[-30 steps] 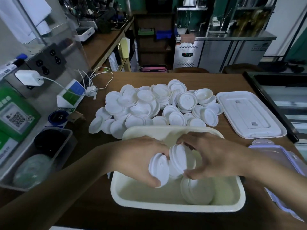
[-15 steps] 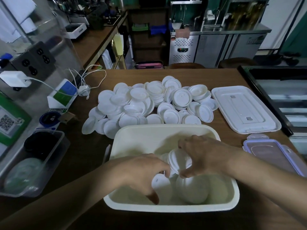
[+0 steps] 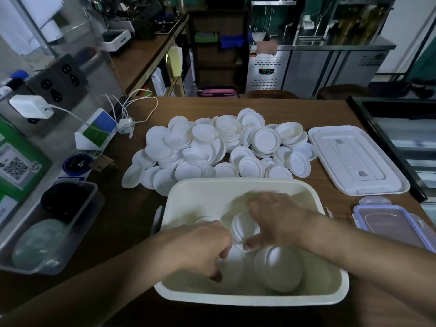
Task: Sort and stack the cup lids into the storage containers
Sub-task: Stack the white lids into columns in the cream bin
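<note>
Both hands reach into a cream storage container [image 3: 236, 181] in the lower centre of the frame, on a brown desk [image 3: 132, 208]. The right hand [image 3: 280, 220] has its grip clamped on a small stack of white lids [image 3: 244, 228], with fingers above and thumb below. The left hand [image 3: 200, 246] curls its fingers down over a lid on the container floor; its grip cannot be told. A longer lid stack [image 3: 278, 270] lies on its side just right of them. A loose pile of lids [image 3: 212, 149] fills the desk beyond. The container's flat cover [image 3: 356, 161] lies at right.
</note>
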